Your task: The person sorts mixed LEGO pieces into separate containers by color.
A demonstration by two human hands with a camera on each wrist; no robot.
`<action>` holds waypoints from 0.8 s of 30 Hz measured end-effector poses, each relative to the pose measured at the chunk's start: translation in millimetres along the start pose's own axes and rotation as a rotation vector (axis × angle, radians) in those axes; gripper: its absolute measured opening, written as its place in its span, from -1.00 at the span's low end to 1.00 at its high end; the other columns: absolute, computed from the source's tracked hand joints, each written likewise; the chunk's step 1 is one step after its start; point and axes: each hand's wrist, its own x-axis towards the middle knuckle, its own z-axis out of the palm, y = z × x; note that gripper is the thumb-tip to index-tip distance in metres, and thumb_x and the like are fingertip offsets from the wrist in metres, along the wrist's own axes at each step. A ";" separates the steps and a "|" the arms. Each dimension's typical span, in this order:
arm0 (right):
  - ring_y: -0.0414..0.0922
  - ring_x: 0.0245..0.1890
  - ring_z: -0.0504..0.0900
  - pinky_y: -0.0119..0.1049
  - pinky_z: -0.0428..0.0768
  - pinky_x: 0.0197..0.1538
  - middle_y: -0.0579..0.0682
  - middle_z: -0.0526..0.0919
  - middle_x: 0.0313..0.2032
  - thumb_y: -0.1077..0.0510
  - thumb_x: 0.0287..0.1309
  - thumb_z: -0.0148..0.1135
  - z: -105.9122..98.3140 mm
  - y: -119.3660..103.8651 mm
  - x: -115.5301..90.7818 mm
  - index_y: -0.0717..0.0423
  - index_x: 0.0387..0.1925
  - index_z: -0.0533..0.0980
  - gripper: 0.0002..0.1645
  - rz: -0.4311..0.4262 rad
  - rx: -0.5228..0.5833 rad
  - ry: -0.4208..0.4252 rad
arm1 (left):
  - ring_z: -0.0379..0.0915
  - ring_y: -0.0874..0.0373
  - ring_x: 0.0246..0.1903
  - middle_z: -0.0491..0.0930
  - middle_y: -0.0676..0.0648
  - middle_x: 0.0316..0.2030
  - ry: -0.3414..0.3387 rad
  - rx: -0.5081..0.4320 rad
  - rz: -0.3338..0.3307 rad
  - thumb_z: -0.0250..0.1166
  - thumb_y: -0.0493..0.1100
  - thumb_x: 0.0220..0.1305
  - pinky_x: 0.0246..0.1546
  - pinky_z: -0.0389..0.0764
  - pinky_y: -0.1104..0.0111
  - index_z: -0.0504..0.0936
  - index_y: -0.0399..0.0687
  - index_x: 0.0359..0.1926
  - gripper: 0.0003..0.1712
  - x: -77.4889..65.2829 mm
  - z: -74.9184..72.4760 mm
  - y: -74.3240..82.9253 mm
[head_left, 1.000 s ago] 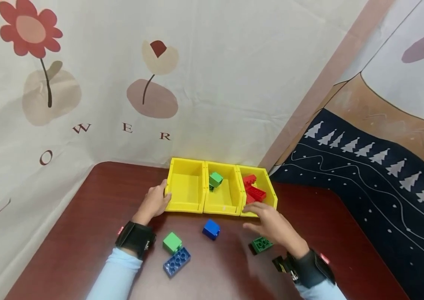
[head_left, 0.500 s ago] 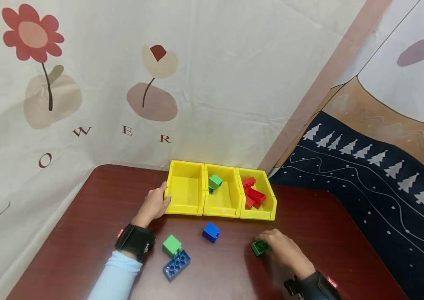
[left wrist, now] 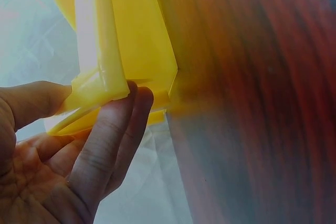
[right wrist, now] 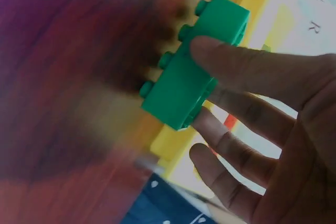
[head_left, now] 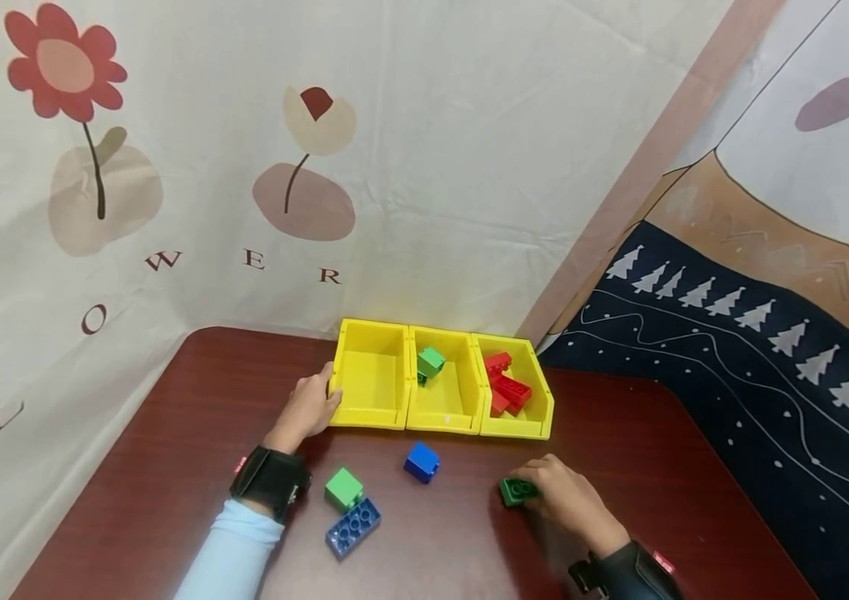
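My right hand (head_left: 570,498) pinches a dark green building brick (head_left: 517,492) at the right of the table. In the right wrist view the thumb lies across the side of that green brick (right wrist: 194,61), its studs facing the table. My left hand (head_left: 307,408) grips the left wall of the leftmost yellow bin (head_left: 370,421); in the left wrist view the thumb is on one side of the yellow wall (left wrist: 100,40) and the fingers are on the other. A light green brick (head_left: 344,489), a dark blue brick (head_left: 353,527) and a blue brick (head_left: 422,462) lie before the bins.
The middle yellow bin (head_left: 461,392) holds green bricks (head_left: 430,362). In the right yellow bin (head_left: 536,425) lie several red bricks (head_left: 510,390). Behind the dark red table (head_left: 244,358) hangs a printed cloth (head_left: 439,167), close to the bins.
My right hand has come down from in front of the right bin to the dark green brick and taken hold of it. The left hand stays on the bin.
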 end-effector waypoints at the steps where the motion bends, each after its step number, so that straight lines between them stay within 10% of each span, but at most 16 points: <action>1: -0.12 -0.15 0.61 -0.19 0.64 -0.15 -0.12 0.73 -0.19 0.29 -0.16 0.54 -2.1 -1.4 1.5 -0.02 -0.09 0.69 -0.52 -0.002 0.008 0.012 | 0.48 -0.19 0.00 0.31 -0.49 0.31 0.000 0.001 -0.001 0.08 -0.18 0.45 -0.04 0.51 0.08 0.03 -0.43 0.47 -0.27 0.1 0.4 0.2; 13: -0.04 -0.08 0.63 -0.10 0.66 -0.03 0.05 0.71 -0.04 0.06 -0.04 0.51 -71.2 -38.5 68.1 0.01 0.11 0.62 -0.41 -0.002 0.037 0.196 | 0.41 -0.25 0.16 0.26 -0.48 0.35 -0.014 -0.006 -0.022 0.08 -0.18 0.46 0.15 0.48 -0.02 0.00 -0.42 0.48 -0.26 0.7 -1.0 -0.1; 24: -0.02 -0.21 0.58 -0.12 0.64 -0.25 0.04 0.71 -0.13 0.02 0.07 0.45 -54.6 -58.9 161.3 -0.04 0.03 0.66 -0.56 0.120 -0.028 -0.024 | 0.45 -0.20 0.06 0.26 -0.47 0.35 -0.024 -0.012 -0.028 0.07 -0.17 0.46 0.00 0.50 0.07 -0.01 -0.40 0.49 -0.25 0.0 0.5 0.1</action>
